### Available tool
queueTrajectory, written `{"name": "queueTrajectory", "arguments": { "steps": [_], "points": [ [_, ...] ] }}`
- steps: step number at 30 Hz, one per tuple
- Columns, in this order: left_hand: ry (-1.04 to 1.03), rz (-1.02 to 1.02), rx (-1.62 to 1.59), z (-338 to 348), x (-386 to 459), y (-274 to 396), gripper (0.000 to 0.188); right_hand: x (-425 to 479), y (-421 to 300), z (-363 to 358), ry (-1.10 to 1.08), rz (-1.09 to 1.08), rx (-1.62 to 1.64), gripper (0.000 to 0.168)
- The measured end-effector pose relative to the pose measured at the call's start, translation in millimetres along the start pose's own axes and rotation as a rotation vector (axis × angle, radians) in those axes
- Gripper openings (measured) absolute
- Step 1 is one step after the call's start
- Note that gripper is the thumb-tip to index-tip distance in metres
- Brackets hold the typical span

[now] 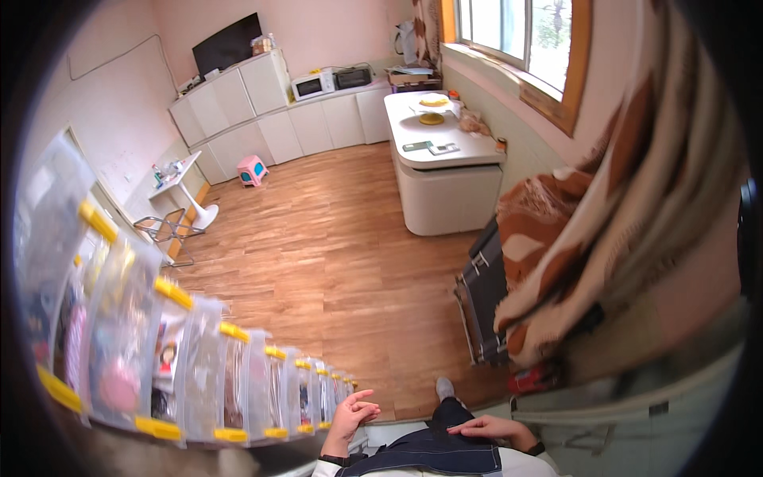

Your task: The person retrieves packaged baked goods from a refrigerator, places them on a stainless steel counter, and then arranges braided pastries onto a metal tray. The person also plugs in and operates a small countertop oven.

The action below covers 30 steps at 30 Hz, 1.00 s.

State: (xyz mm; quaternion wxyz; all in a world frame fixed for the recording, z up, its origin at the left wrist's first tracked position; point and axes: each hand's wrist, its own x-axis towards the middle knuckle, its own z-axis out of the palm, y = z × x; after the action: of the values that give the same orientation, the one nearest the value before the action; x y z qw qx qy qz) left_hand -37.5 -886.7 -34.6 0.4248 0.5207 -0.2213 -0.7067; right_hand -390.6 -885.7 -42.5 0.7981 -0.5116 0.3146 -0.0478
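Note:
At the bottom of the head view, my left hand (354, 415) is raised beside the near end of a stack of clear plastic storage bins (197, 375) with yellow latches. Its fingers are partly bent and apart, with nothing between them. My right hand (486, 428) is held low in front of the dark apron (423, 450), fingers extended, and no object shows in it. A foot in a light shoe (444, 389) is on the wood-look floor.
A white island counter (450, 197) stands ahead under the window. To the right are a patterned curtain (596, 238) and a folded dark frame piece (480, 304). A pink stool (253, 171), small white table (179, 173) and white cabinets (310, 128) stand farther off.

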Motion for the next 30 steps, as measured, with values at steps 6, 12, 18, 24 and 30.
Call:
{"name": "queueTrajectory", "arguments": {
  "steps": [6, 12, 18, 24, 30],
  "points": [
    [0.187, 0.377, -0.081, 49.0, 56.9, 99.9, 0.039, 103.7, -128.3, -175.1, 0.362, -0.249, -0.586, 0.022],
    [0.481, 0.382, -0.321, 27.7, 132.0, 131.4, 0.019, 233.5, -255.7, -244.0, 0.665, -0.719, 0.320, 0.016],
    [0.480, 0.407, -0.500, -68.2, 272.6, 147.0, 0.013, 348.8, -303.3, -289.4, 0.498, -0.395, 0.478, 0.029],
    [0.428, 0.418, -0.394, -66.8, 438.9, 355.5, 0.019, 396.2, -423.1, -387.3, 0.521, -0.278, 0.296, 0.019],
    [-0.198, 0.315, -0.617, -68.5, 568.4, 494.8, 0.027, 458.1, -486.2, -485.6, 0.763, -0.385, 0.343, 0.015]
  ]
}}
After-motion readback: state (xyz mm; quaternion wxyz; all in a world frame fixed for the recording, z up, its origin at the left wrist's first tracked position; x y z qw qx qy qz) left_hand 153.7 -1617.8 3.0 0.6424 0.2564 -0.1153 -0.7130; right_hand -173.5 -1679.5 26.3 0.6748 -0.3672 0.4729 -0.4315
